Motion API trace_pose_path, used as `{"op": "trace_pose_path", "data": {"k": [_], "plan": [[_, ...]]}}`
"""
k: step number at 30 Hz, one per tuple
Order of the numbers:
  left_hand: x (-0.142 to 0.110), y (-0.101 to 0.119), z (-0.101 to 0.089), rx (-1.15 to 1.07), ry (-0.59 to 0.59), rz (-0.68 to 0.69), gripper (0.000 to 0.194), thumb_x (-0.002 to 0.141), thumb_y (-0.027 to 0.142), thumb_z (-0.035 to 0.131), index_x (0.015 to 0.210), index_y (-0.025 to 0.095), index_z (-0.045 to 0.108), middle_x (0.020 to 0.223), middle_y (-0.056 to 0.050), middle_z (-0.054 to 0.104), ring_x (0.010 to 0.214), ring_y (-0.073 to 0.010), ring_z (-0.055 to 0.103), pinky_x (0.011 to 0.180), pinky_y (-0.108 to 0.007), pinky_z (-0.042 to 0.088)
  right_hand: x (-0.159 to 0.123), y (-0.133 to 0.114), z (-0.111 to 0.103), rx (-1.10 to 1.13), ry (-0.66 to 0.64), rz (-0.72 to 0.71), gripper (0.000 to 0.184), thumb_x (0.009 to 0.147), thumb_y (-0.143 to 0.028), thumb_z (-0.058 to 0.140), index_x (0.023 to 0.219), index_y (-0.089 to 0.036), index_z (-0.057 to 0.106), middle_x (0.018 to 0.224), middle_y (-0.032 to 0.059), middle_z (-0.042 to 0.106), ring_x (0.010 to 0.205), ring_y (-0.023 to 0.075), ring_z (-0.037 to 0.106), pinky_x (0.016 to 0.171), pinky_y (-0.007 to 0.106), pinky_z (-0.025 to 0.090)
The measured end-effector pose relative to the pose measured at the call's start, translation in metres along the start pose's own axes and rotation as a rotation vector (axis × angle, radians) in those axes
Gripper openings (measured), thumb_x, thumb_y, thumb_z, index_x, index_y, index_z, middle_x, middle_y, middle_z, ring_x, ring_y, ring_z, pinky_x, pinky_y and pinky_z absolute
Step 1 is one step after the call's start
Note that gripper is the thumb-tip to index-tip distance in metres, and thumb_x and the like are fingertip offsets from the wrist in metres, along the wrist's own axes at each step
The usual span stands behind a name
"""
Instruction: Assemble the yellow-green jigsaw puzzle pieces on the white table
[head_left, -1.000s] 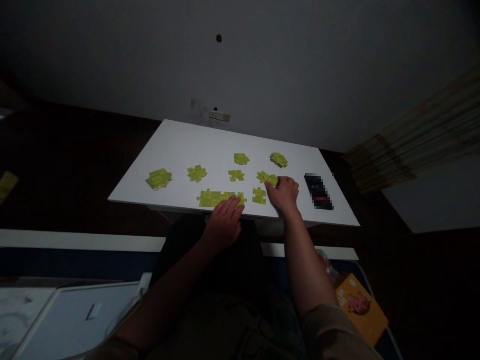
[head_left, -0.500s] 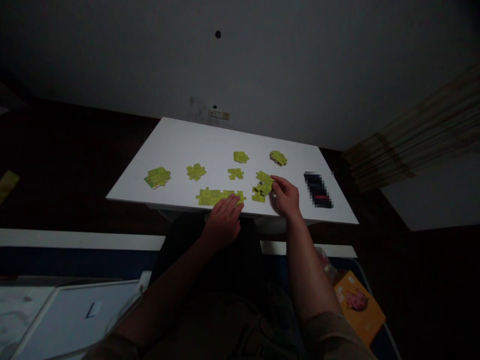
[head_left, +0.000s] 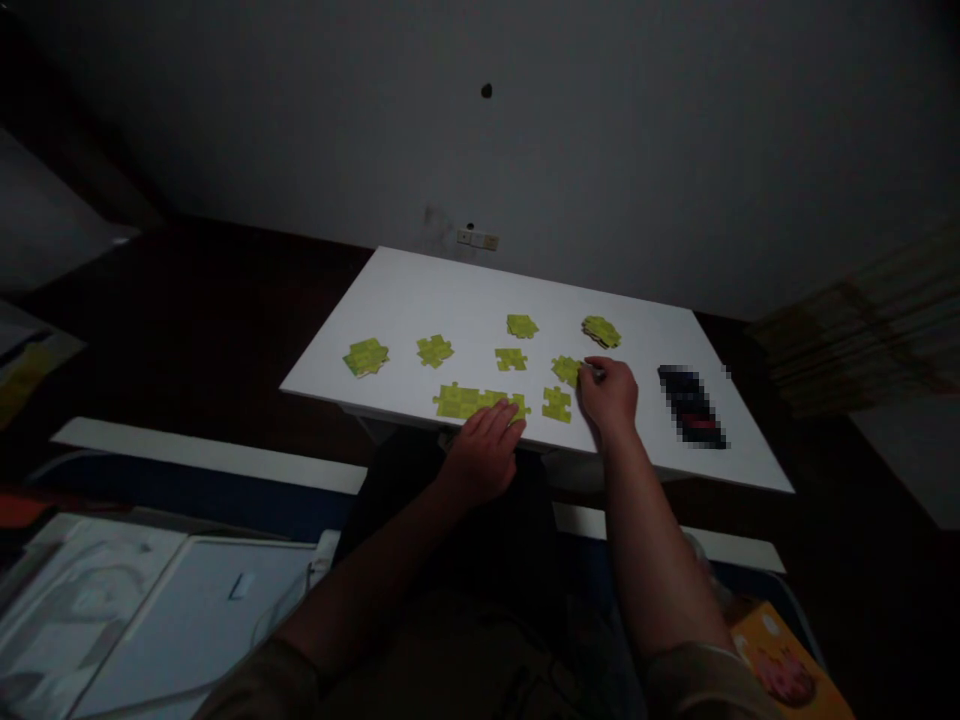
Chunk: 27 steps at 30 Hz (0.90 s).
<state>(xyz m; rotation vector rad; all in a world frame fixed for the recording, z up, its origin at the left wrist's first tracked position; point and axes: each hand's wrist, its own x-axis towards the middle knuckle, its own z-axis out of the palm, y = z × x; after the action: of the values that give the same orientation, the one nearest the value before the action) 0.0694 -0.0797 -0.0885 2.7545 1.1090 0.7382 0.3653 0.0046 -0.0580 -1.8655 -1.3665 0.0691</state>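
My right hand [head_left: 609, 392] has its fingertips pinched at the edge of a green jigsaw piece [head_left: 568, 370] lying low over the white table [head_left: 450, 300]. My left hand [head_left: 486, 455] rests open on the near end of a strip of joined green pieces [head_left: 469, 402]. Just below the right hand's piece lies a single green piece [head_left: 556, 404]. Farther back are a small stack of pieces [head_left: 601, 331] and loose pieces [head_left: 522, 326] [head_left: 511, 359]. Toward the left lie another piece [head_left: 435, 350] and a stacked clump [head_left: 366, 356].
A dark, pixelated flat object [head_left: 691, 406] lies at the table's right side. The table's near edge runs just past my hands. A white flat case [head_left: 187, 610] lies low on the left, and an orange box [head_left: 776, 660] sits low on the right.
The piece in my right hand no longer overlaps the lower piece and sits flatter. The whole view has shifted right in the picture. My left hand stays on the strip.
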Motion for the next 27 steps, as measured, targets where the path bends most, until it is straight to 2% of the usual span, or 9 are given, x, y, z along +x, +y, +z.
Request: {"op": "trace_pose_path", "data": {"k": [8,16,22,27], "plan": [[0.000,0.001,-0.003,-0.004,-0.034,-0.008,0.059,0.105,0.027,0.063,0.162,0.012,0.060,0.177,-0.021,0.055,0.172,-0.0354,0.043,0.137,-0.057,0.041,-0.008,0.001,-0.006,0.065,0.026,0.035,0.041,0.091,-0.053,0.065,0.104,-0.019,0.084,0.109,0.0172,0.080,0.096,0.0335,0.070,0.099,0.054,0.057],[0.000,-0.002,-0.003,0.018,0.002,0.009,0.058,0.103,0.027,0.066,0.159,0.012,0.061,0.175,-0.022,0.057,0.170,-0.0363,0.046,0.136,-0.057,0.043,-0.008,-0.010,-0.007,0.221,-0.048,0.025,0.042,0.095,-0.055,0.063,0.106,-0.021,0.083,0.102,0.0127,0.085,0.093,0.0315,0.075,0.094,0.048,0.058],[0.000,-0.006,0.005,0.015,0.046,0.010,0.060,0.098,0.022,0.069,0.157,0.018,0.061,0.171,-0.021,0.062,0.166,-0.0376,0.051,0.133,-0.062,0.047,-0.008,-0.003,-0.003,0.271,0.026,0.027,0.038,0.098,-0.051,0.062,0.108,-0.023,0.086,0.101,0.0109,0.086,0.097,0.0336,0.076,0.094,0.049,0.058],[0.002,-0.004,0.002,-0.002,0.050,-0.010,0.056,0.100,0.023,0.069,0.155,0.018,0.061,0.170,-0.021,0.062,0.164,-0.0393,0.053,0.133,-0.065,0.047,-0.006,-0.003,-0.002,0.277,0.080,-0.006,0.037,0.096,-0.047,0.060,0.105,-0.023,0.086,0.100,0.0116,0.086,0.097,0.0342,0.076,0.092,0.048,0.057]]}}
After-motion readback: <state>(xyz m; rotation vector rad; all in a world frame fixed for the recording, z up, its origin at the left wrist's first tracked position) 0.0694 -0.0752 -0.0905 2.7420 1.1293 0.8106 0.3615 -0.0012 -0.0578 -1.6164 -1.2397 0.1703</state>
